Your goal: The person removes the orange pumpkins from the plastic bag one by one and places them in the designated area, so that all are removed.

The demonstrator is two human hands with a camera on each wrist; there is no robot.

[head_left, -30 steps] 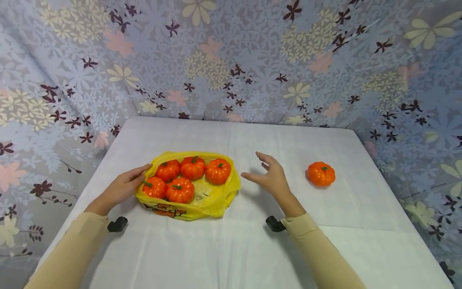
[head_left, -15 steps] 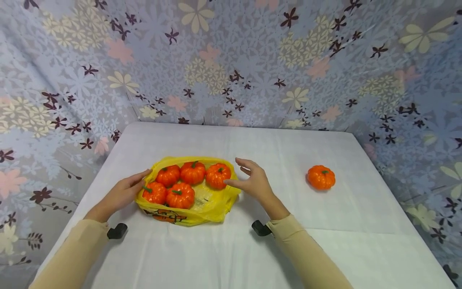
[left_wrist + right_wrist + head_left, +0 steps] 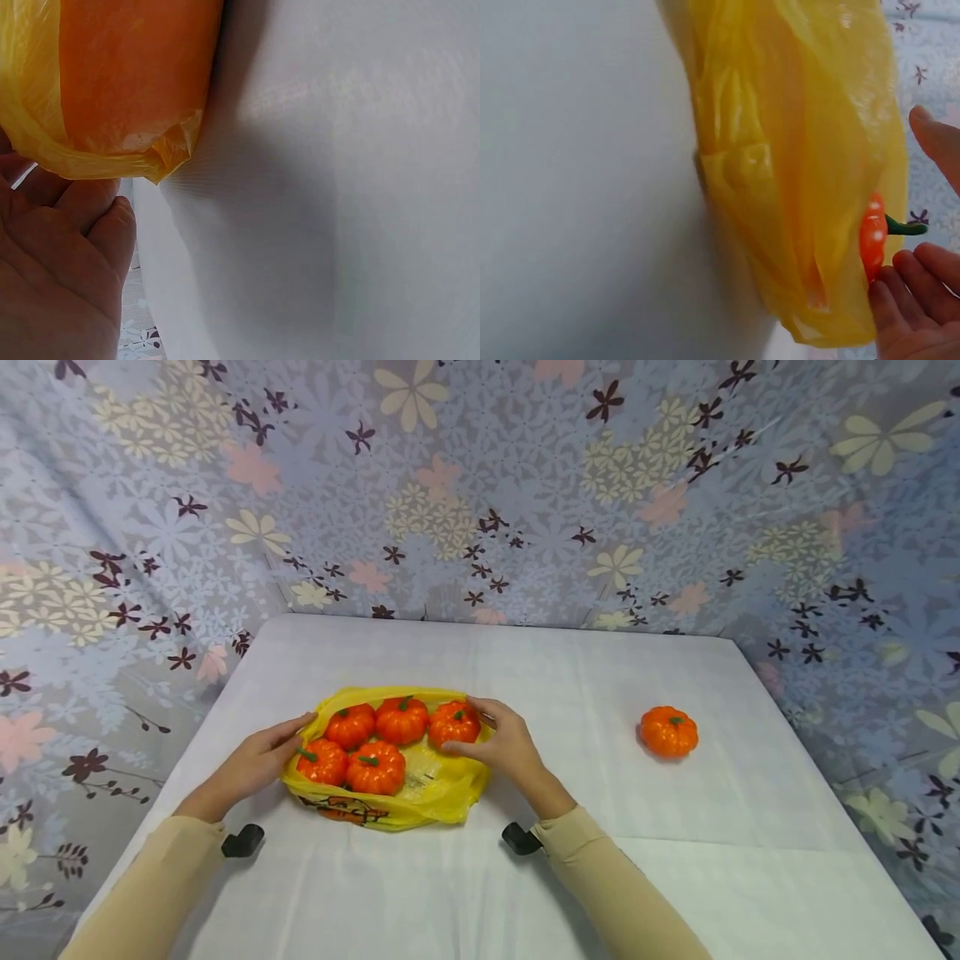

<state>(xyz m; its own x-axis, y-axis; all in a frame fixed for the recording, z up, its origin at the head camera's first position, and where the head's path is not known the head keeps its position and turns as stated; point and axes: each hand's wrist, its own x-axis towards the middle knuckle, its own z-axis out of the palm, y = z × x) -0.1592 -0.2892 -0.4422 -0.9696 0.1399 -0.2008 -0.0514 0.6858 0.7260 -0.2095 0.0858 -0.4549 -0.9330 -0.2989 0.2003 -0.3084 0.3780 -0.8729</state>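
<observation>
Head: the right hand has moved in over the yellow bag's rim, spread around a pumpkin inside.
Left wrist: relaxed left hand touches the bag's crinkled, translucent plastic. Right wrist: thumb and fingers parted, glossy pumpkin alongside.

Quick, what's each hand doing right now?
Left hand: open, touching the left edge of the yellow plastic bag.
Right hand: open beside the rightmost pumpkin in the bag, not gripping it.

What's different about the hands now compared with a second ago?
The right hand moved left to the rightmost pumpkin in the yellow bag; its grip isn't closed. The left hand stayed at the bag's left side, and the lone pumpkin stayed put.
</observation>
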